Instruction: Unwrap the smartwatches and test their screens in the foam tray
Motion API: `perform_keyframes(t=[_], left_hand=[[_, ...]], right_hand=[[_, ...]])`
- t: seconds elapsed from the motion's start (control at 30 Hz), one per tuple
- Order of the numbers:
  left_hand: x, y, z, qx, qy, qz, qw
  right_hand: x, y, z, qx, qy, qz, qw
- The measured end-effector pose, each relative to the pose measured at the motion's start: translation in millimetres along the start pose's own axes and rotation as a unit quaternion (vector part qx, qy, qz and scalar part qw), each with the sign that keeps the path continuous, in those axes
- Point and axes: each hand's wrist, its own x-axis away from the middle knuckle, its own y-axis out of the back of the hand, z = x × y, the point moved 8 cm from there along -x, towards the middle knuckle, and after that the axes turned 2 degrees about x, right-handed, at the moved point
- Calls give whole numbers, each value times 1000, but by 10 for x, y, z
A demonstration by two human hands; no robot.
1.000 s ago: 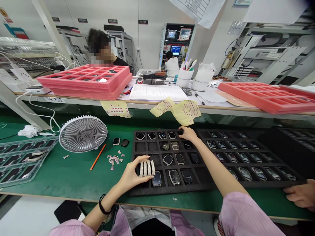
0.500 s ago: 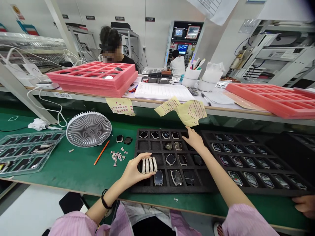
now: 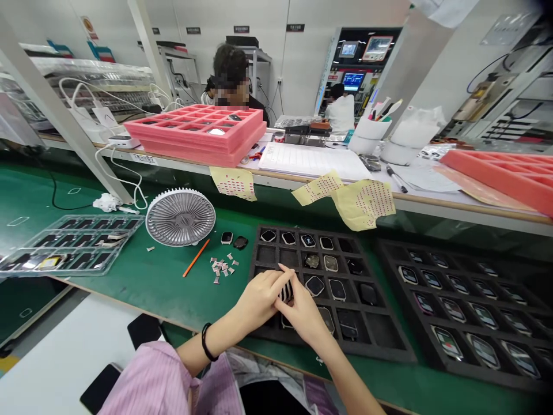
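My left hand (image 3: pixel 260 297) is closed around a small stack of watch cases (image 3: pixel 286 291), mostly hidden by fingers. From the right, my right hand (image 3: pixel 303 308) meets it, its fingers closed on the same stack. Both hands are above the lower left part of a black foam tray (image 3: pixel 391 340), whose compartments hold several watches, among them a square one (image 3: pixel 337 290) and a rounded one (image 3: pixel 315 285). Left of the tray lie two small watch pieces (image 3: pixel 227 237), a heap of small pale parts (image 3: pixel 222 266) and an orange stick (image 3: pixel 196 258).
A second black tray (image 3: pixel 421 340) of watches stands at the right. A white fan (image 3: pixel 180 218) and a clear tray (image 3: pixel 108 262) are on the left. Pink foam trays (image 3: pixel 194 138) and papers (image 3: pixel 311 161) rest on the shelf, beyond which a person (image 3: pixel 233 80) sits.
My right hand has come from the tray's upper right to my left hand and closed on the stack. The view has swung left; the other person's hand at the right edge has gone from view.
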Motion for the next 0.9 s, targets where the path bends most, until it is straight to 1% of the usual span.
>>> perform_keyframes(t=[0.1, 0.17, 0.23, 0.3, 0.33, 0.37, 0.43, 0.47, 0.53, 0.6, 0.67, 0.77, 0.83, 0.9], left_hand=[[61, -82, 25, -13, 23, 30, 999], [84, -60, 46, -1, 44, 44, 998], [90, 31, 87, 41, 57, 63, 996], [93, 175, 212, 88, 76, 77, 990], [104, 259, 336, 95, 100, 75, 988], [125, 341, 498, 87, 133, 69, 985], [199, 459, 868, 22, 200, 58, 978], [246, 474, 1044, -21, 226, 66, 972], [322, 413, 1308, -73, 243, 101, 962], [365, 334, 1476, -91, 246, 119, 958], [370, 279, 1567, -89, 244, 123, 958], [327, 258, 1623, -74, 240, 124, 960], [284, 278, 1610, -61, 238, 125, 961], [240, 310, 1520, -43, 237, 127, 962]], right_hand=[[-48, -81, -59, 13, 4, -25, 1000], [-64, -131, -87, -4, -4, -27, 1000], [-69, -150, -129, -60, -31, -19, 998], [-59, -162, -212, -158, -90, 4, 983], [-47, -172, -253, -222, -124, 19, 967], [-33, -185, -281, -289, -154, 35, 944], [-11, -205, -289, -412, -192, 61, 889], [-7, -211, -274, -460, -201, 71, 862], [-1, -233, -246, -525, -218, 84, 818], [2, -261, -226, -555, -231, 91, 794], [0, -275, -221, -562, -235, 87, 788], [-1, -272, -225, -557, -234, 81, 793], [-3, -257, -221, -556, -230, 80, 795], [-7, -235, -201, -555, -222, 82, 798]])
